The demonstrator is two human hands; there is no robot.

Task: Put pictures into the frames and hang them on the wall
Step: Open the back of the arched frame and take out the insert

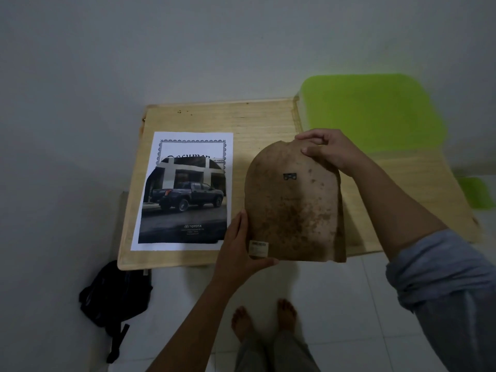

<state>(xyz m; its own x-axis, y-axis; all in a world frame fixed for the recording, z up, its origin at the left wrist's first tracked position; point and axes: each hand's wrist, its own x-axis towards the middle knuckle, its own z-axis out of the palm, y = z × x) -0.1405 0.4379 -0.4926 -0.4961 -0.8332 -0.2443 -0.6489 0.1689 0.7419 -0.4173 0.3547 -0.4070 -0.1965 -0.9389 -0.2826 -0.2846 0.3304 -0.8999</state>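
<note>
I hold a brown, stained frame backing board above the wooden table, its back side up with a small metal hanger near the top and a label at its lower left. My left hand grips its lower left corner, thumb on the label edge. My right hand pinches its top edge. To the left, a truck picture lies on a white bordered document sheet flat on the table.
A green plastic lid or bin stands at the table's far right by the wall. A black bag lies on the white tiled floor at the table's near left corner. My bare feet stand below the table's front edge.
</note>
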